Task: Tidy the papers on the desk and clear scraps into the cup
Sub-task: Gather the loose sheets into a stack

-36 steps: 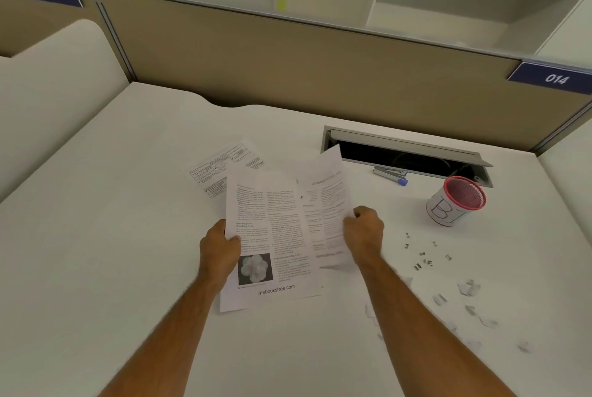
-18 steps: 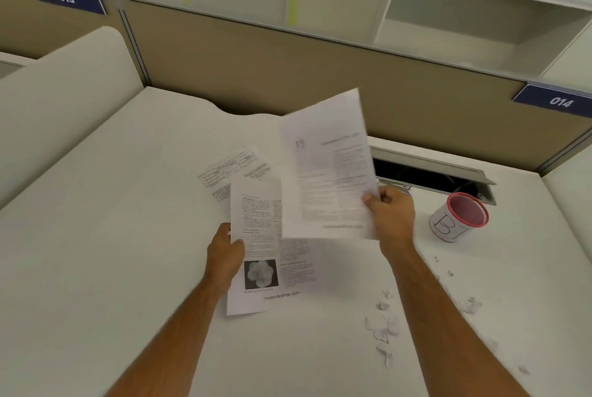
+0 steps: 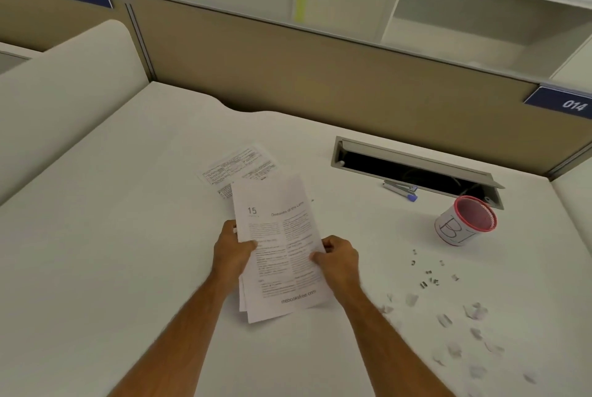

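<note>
While both hands, left [image 3: 232,250] and right [image 3: 339,257], pinch thin white printed sheets [image 3: 280,249] by their side edges above the white table [image 3: 128,236], fingers curled, the limp pages look best squared edge-on.

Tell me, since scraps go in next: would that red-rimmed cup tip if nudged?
Probably easily. The cup looks like light paper, stands free beside the cable slot, and seems empty, so it would likely slide or topple.

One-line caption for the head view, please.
Both hands, left and right, hold stacked printed pages above the desk; scraps lie near the cup.
</note>
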Demonstrator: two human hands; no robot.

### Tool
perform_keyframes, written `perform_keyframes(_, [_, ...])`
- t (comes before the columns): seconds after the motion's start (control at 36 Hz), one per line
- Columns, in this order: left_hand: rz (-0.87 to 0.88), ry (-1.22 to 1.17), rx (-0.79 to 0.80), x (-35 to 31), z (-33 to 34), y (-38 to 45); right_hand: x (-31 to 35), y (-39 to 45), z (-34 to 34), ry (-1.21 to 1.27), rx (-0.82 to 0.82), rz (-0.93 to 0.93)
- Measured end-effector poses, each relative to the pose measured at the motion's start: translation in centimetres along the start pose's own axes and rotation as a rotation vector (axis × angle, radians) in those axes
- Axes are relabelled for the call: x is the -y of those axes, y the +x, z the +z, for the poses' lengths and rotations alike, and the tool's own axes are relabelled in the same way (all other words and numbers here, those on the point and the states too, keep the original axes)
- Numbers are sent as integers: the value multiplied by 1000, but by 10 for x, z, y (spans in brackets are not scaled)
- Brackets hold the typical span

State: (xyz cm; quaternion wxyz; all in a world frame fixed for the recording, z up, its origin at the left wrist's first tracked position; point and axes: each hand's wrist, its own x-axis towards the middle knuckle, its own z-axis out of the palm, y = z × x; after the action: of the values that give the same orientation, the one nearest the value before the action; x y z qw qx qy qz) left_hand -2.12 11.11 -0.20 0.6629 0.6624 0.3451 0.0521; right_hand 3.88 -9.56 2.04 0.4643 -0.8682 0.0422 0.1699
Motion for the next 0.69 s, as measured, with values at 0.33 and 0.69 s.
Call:
perform_keyframes(0.33, [86,-162,33,-15,1,-2,13,19,-22,217,58,20])
perform_keyframes(0.69, [255,-80,58,-31,25,8,22,24,-59,325,-56,-49])
